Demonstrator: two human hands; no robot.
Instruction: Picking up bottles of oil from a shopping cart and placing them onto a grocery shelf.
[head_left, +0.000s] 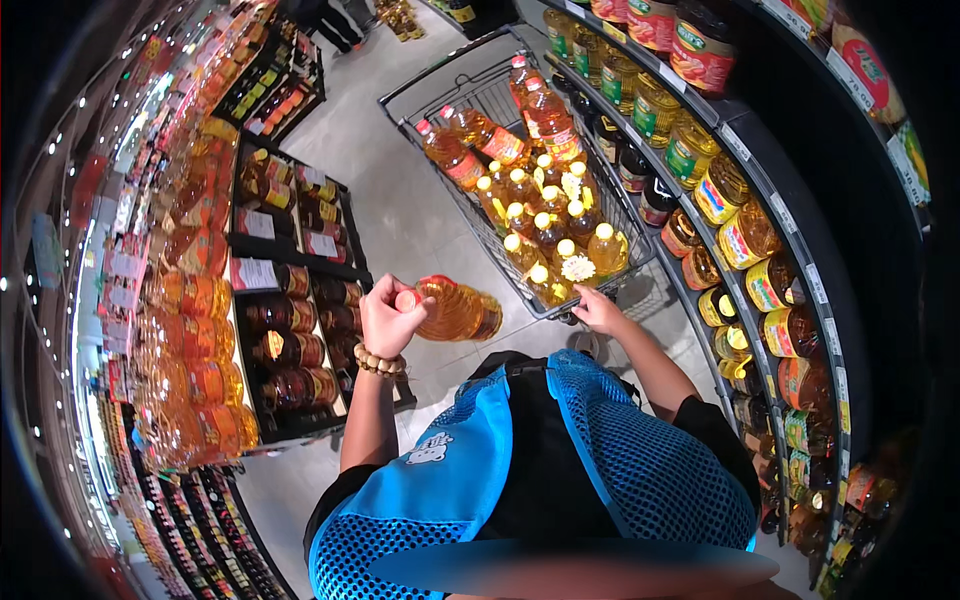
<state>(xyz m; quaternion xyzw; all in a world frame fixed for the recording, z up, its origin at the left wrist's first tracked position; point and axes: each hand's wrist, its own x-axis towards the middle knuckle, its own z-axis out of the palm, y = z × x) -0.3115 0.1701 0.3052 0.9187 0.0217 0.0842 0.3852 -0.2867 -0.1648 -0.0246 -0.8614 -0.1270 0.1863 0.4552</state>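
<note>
My left hand (394, 316) is closed around the neck of a large clear plastic bottle of golden cooking oil (457, 309). Its red cap pokes up by my thumb, and the bottle hangs over the floor left of the shopping cart (501, 262). At the cart's near end is my right hand (598, 309), fingers extended by the rim, nothing held; whether it touches the rim I cannot tell. Several yellow-capped oil bottles (550, 225) stand packed in the near part of the cart. Behind them, larger red-capped oil bottles (551, 120) lean, among them one on the left (454, 156).
Curved-looking shelves of oil bottles (739, 232) run close along the cart's right. To the left stands a display rack (296, 300) of bottles with price signs, beside stacked oil bottles (202, 345). Grey tiled floor (397, 187) lies between. A person's legs (337, 26) show far ahead.
</note>
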